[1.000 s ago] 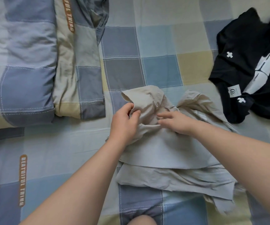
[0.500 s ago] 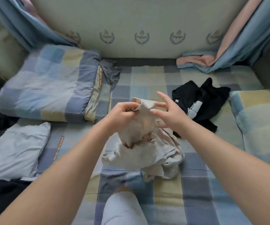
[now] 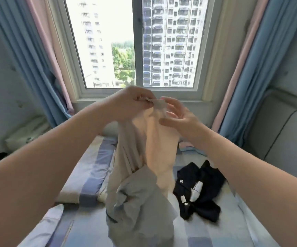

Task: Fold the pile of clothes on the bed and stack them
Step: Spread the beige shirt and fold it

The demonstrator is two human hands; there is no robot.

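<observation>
Beige cloth is held up in the air over the bed (image 3: pixel 215 229). The beige garment (image 3: pixel 154 148) hangs in loose folds from its upper edge, and its lower end is bunched and greyer in shadow. What kind of garment it is cannot be told.

The upper edge is pinched between the thumb and fingertips of the left hand (image 3: pixel 131 102), whose grip is closed on the cloth. The right hand (image 3: pixel 178 116) is placed just beside it, with the thumb laid on the front of the cloth and the fingers half curled behind the edge. Whether that grip is closed cannot be told.

No fold has yet been made in this piece; it is judged to be only lifted and being sorted out by its edge. A black T-shirt (image 3: pixel 197 191) is left crumpled on the checked sheet to the right, apart from the hanging cloth and likewise unfolded. No finished stack is seen, so the task is judged to be at an early stage, with both pieces to be folded and stacked.

A checked quilt (image 3: pixel 90 166) is seen at the left, with the window (image 3: pixel 135 41) and blue curtains (image 3: pixel 28 59) beyond.
</observation>
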